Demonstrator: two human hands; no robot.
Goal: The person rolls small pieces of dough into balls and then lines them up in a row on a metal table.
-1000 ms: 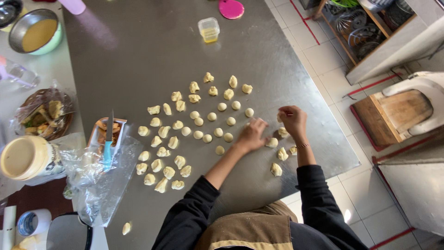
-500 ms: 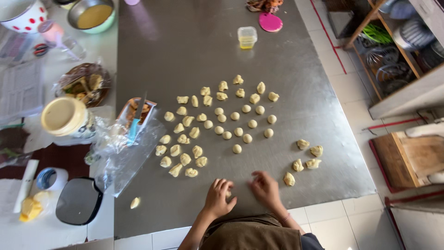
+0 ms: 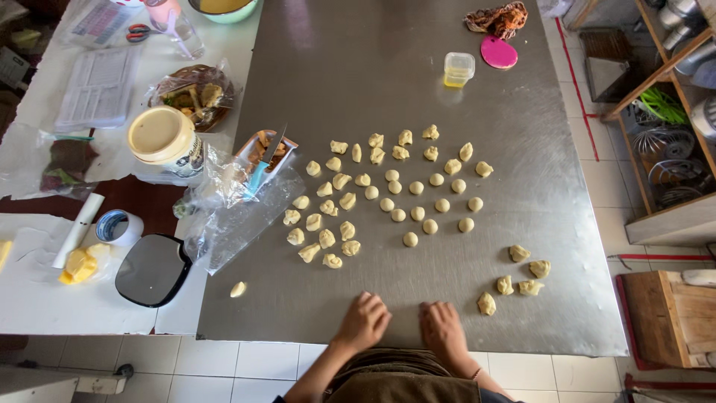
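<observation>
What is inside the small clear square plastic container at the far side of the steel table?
The small clear square plastic container holds a shallow yellow liquid at the bottom. Its pale lid blurs the upper part, so whether anything else is inside cannot be told.

Brushed steel table (image 3: 418, 82), matt dough pieces (image 3: 410, 239)

Bright, even daylight; soft glare on the steel table (image 3: 418, 89); sharp focus.
</observation>
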